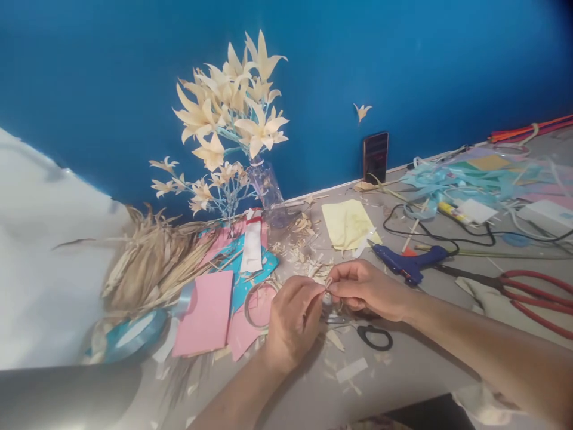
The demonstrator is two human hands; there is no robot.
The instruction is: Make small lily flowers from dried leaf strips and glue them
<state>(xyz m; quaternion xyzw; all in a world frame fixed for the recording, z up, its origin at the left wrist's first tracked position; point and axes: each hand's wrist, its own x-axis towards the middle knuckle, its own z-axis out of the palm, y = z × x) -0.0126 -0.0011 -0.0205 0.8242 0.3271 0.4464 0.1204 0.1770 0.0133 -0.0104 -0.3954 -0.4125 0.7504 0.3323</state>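
Note:
Over the middle of the grey table, my left hand (pixel 294 316) and my right hand (pixel 369 289) meet at their fingertips. Both pinch a small pale strip (pixel 328 284), thin and partly hidden by the fingers. Under and beside the hands lie small scissors with a black handle (pixel 375 338) and scattered pale scraps (pixel 308 239). A roll of tape (pixel 251 306) is just left of my left hand. The blue glue gun (pixel 409 261) rests beyond my right hand, near a yellow sheet (pixel 347 222).
Cream flowers (pixel 224 107) stand in a clear bottle (pixel 270 194) against the blue wall. Dried husks (pixel 145 263), pink paper (pixel 205 312) and blue ribbon (pixel 138 334) lie left. A phone (pixel 375 156) leans on the wall; red-handled scissors (pixel 537 289) and cables are right.

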